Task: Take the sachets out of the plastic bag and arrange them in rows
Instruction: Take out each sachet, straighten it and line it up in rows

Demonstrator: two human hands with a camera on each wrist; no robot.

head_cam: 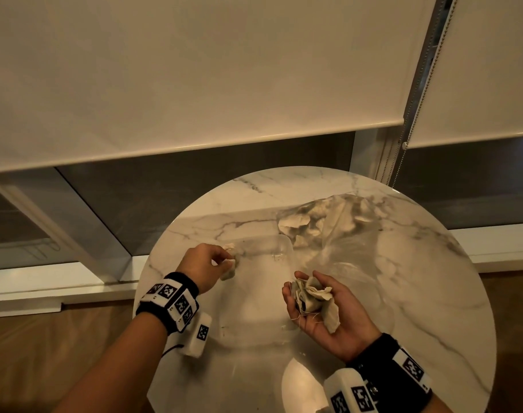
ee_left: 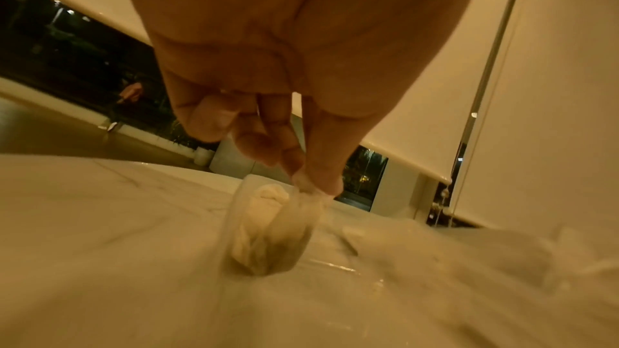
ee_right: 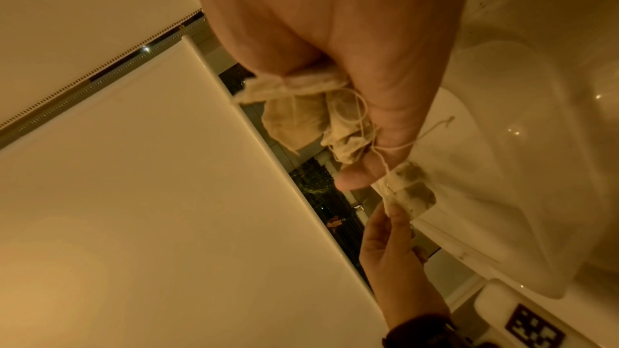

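On the round marble table (head_cam: 418, 308) my left hand (head_cam: 227, 259) pinches the top of one beige sachet (head_cam: 229, 271). In the left wrist view this sachet (ee_left: 278, 237) hangs from my fingertips (ee_left: 330, 181) with its lower end at the tabletop. My right hand (head_cam: 301, 283) lies palm up over the table's middle and cups a crumpled bunch of sachets (head_cam: 313, 298) with loose strings; the thumb (ee_right: 395, 121) presses on them (ee_right: 294, 118). The clear plastic bag (head_cam: 343, 231) lies at the back right with several sachets inside.
A transparent piece with a rounded corner (head_cam: 285, 242) lies between my left hand and the bag; I cannot tell what it is. Roller blinds (head_cam: 194, 70) and a dark window stand behind the table. The table edge curves close to both wrists.
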